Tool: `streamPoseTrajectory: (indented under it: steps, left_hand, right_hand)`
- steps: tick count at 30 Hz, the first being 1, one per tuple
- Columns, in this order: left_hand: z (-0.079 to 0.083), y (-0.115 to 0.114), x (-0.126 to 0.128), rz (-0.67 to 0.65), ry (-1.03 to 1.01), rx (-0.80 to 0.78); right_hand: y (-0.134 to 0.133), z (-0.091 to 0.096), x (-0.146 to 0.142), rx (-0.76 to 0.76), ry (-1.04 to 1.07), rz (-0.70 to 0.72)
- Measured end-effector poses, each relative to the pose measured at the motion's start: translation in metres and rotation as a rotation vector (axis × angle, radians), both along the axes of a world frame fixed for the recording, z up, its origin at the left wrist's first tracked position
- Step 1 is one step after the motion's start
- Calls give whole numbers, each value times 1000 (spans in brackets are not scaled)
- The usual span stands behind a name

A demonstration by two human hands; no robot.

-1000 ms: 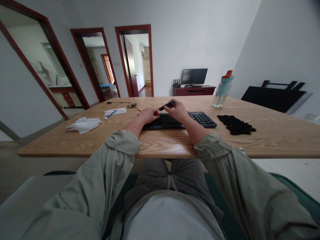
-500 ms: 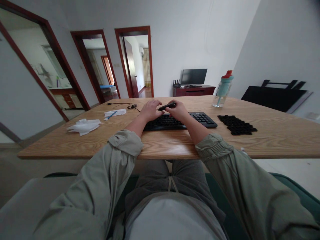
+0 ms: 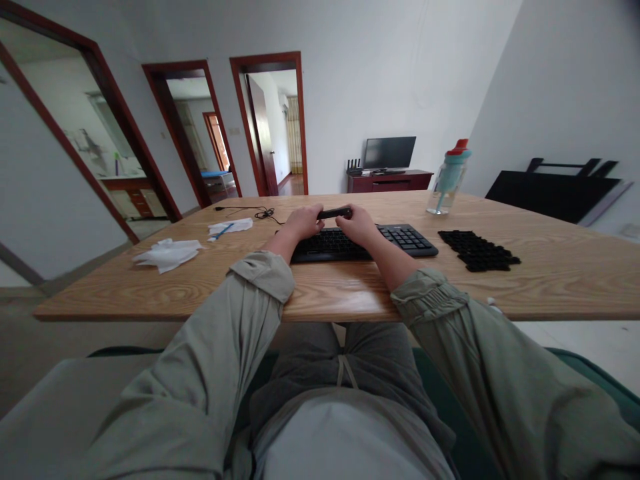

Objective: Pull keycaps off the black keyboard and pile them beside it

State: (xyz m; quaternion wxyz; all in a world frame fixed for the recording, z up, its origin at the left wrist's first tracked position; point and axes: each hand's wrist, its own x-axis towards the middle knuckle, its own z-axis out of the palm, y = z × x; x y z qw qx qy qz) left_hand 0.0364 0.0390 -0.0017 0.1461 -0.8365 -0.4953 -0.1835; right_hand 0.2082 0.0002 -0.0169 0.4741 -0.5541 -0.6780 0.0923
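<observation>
Tool [image 3: 334, 213], dark and slender, is located between the two hands, raised over the keyboard [image 3: 410, 241]. Right hand [image 3: 361, 225]: fingers closed, gripping the tool's right end. Left hand [image 3: 303, 223]: fingers curled at the opposite end; whether they grip or merely touch cannot be told.

Progress, by judgement: partial. Loose black pieces [image 3: 477, 250], apparently keycaps, lie off the keyboard, to the right of the right hand. The keyboard's right end shows keys; the section under the hands is partly hidden.

Clearances: the front edge of the table [image 3: 150, 293] runs nearer the body than both hands, with a strip of tabletop between it and the keyboard. Lateral limits: cable [image 3: 265, 213] near the left hand, white tissue [image 3: 169, 253] farther left; bottle [image 3: 449, 180] beyond the right hand, well apart.
</observation>
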Motion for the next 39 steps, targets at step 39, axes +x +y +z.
streamPoseTrajectory:
  steps: [39]
  left_hand:
    - [-3, -1, -20, 177, -486, 122]
  right_hand:
    - [3, -18, -28, 22, -543, 190]
